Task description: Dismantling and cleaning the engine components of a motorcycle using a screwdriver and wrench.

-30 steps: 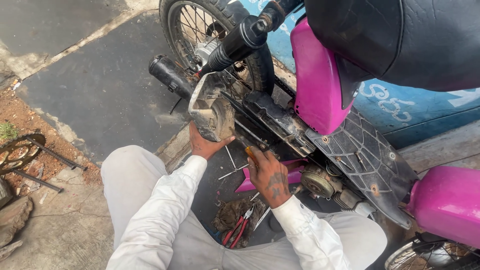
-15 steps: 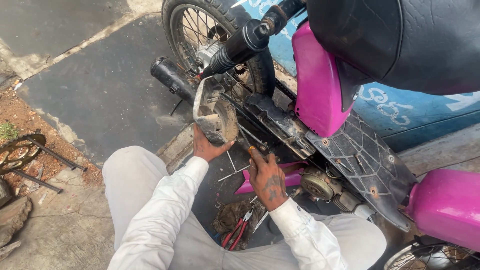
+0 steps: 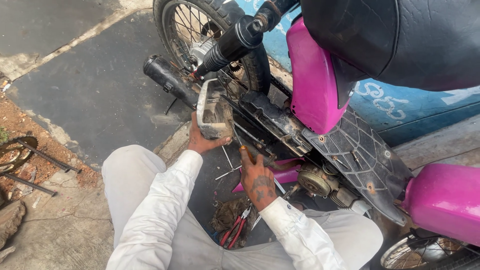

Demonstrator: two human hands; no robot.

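I crouch beside a pink motorcycle (image 3: 315, 85) with a black seat. My left hand (image 3: 202, 141) grips a dirty grey metal cover (image 3: 212, 112), holding it up near the rear wheel (image 3: 200, 35). My right hand (image 3: 257, 176) is closed on a thin tool with an orange handle end (image 3: 243, 150), its tip pointing toward the chain guard (image 3: 272, 117). Both arms wear white sleeves.
Red-handled pliers (image 3: 235, 231) and several loose metal tools lie on a rag between my knees. The black exhaust pipe (image 3: 167, 80) sticks out left of the wheel. A sprocket and rods (image 3: 20, 155) lie on the dirt at the left. The engine (image 3: 315, 181) sits exposed.
My left hand has lifted the metal cover slightly higher and closer to the wheel. My right hand stays by the chain guard with the tool.
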